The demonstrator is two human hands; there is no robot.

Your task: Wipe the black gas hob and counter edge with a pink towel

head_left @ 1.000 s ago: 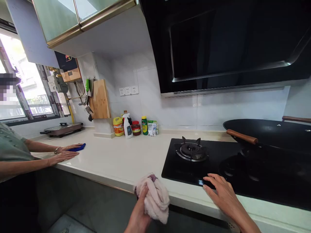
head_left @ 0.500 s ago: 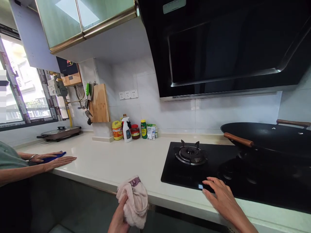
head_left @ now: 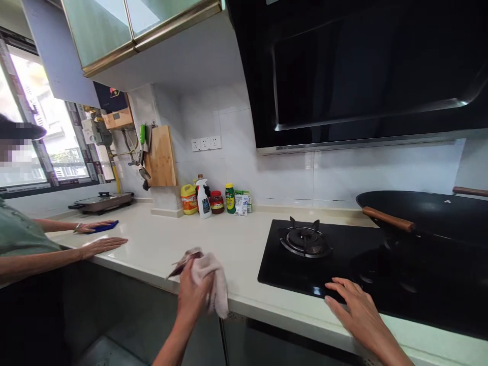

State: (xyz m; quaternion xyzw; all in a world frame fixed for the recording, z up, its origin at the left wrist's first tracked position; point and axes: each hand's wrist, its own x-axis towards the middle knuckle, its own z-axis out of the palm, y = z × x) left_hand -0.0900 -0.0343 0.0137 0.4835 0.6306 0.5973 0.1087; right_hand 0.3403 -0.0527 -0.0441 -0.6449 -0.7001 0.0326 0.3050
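My left hand is closed around a pale pink towel over the front edge of the white countertop. Part of the towel hangs down past that edge, and a darker purplish piece sticks out to the left, slightly blurred. On the right, my right hand is at the front edge of the black gas stove, fingers apart and holding nothing. Behind it are a burner and a large black wok with wooden handles.
A co-worker's hand lies on a blue cloth at the left; the other hand rests near the counter edge. A spray bottle, a yellow jug and jars stand by the wall. The black range hood hangs above.
My left hand has lifted the towel up and forward onto the counter edge, turning it. My right hand stays by the stove. The co-worker's hand with the blue cloth has moved farther back.
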